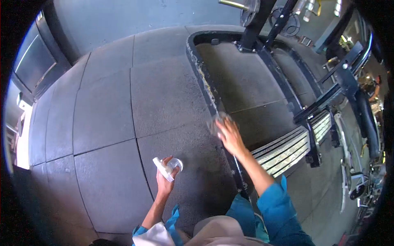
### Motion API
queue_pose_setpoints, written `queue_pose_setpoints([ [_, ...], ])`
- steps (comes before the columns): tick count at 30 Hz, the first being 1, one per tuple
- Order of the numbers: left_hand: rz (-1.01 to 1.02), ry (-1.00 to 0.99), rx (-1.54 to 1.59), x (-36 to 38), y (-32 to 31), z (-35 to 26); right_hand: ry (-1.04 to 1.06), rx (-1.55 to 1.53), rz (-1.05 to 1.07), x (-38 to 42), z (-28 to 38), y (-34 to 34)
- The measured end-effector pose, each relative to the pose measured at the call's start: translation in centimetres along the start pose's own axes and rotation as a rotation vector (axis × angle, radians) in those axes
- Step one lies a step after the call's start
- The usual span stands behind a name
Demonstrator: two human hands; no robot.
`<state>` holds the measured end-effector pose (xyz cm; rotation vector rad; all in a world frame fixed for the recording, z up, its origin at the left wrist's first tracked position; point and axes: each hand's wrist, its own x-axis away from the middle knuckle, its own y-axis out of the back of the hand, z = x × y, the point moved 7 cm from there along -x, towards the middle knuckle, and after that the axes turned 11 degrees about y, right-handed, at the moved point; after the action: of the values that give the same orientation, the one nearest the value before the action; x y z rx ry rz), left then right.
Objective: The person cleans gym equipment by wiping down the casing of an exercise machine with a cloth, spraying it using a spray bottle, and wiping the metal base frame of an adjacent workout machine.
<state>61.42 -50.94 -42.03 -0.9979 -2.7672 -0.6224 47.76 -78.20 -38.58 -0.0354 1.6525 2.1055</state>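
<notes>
My left hand (166, 185) is closed around a spray bottle (163, 169) with a white trigger head and a clear body, held above the floor. Further forward and to the right, my right hand (232, 139) presses a grey cloth (213, 125) onto the side bar of a black metal gym machine frame (202, 76). The cloth is slightly blurred and partly covered by my fingers. Worn, chipped paint shows along that bar, which runs from the far curve down toward my legs.
Grey rubber floor tiles (104, 112) spread out to the left of the frame. A ridged metal footplate (283, 153) lies inside it, to the right of my arm. Weight plates (285, 22) stand at the back. A dark door (35, 61) is at the far left.
</notes>
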Motion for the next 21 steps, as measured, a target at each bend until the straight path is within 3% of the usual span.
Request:
queue_pose_setpoints([
  [6, 0.041, -0.064, -0.026, -4.7, 0.6, -2.6, -0.211, -0.138, 0.175, 11.5, 4.5, 3.6],
  [13, 0.063, -0.096, -0.032, -6.4, 3.4, -4.4, -0.225, -0.13, 0.329, 10.6, 4.1, 3.5],
  [17, 0.005, -0.021, 0.026, -6.3, 5.8, -5.7, -0.175, -0.151, 0.334, 10.1, 4.1, 3.9],
  [21, -0.072, -0.127, -0.004, -7.8, 8.4, -6.0, -0.118, -0.098, 0.233, 8.0, 3.4, 3.0],
])
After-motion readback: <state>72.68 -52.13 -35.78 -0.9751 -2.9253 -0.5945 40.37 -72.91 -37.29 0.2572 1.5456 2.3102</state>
